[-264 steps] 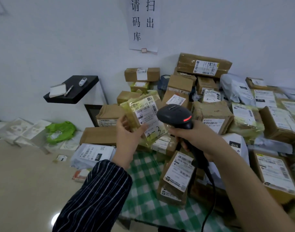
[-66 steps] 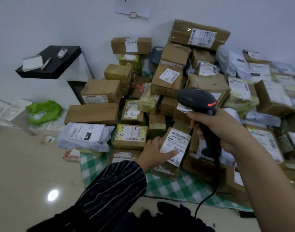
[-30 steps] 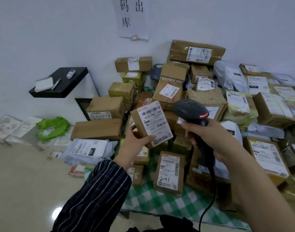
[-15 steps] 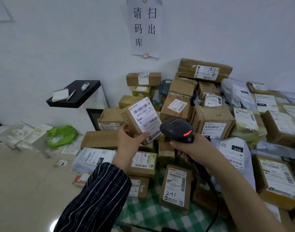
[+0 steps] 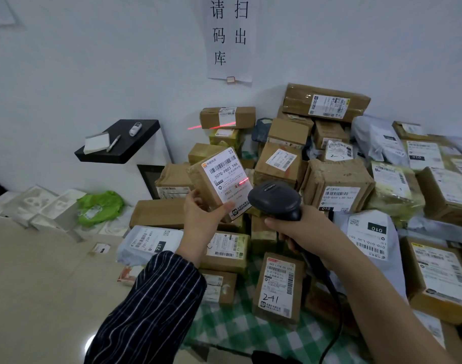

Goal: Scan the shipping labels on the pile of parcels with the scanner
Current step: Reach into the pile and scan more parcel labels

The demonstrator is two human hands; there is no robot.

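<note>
Head-worn view, down onto parcel pile [image 5: 337,177]

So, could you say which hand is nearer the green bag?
Left. The left hand, holding a parcel, is right of the green bag; the right hand, gripping the scanner, is farther right.

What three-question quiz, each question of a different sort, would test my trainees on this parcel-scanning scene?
1. True or false: the left hand grips the lifted parcel while the right hand holds the scanner.
2. Where does the red scan line fall on that parcel's label?
A) on the top barcode
B) at the right edge, below the top barcode
C) nowhere on it
3. Fill in: the front parcel on the checked cloth has ___ handwritten on it.

Key: 1 true; 2 B; 3 2-41.
</note>
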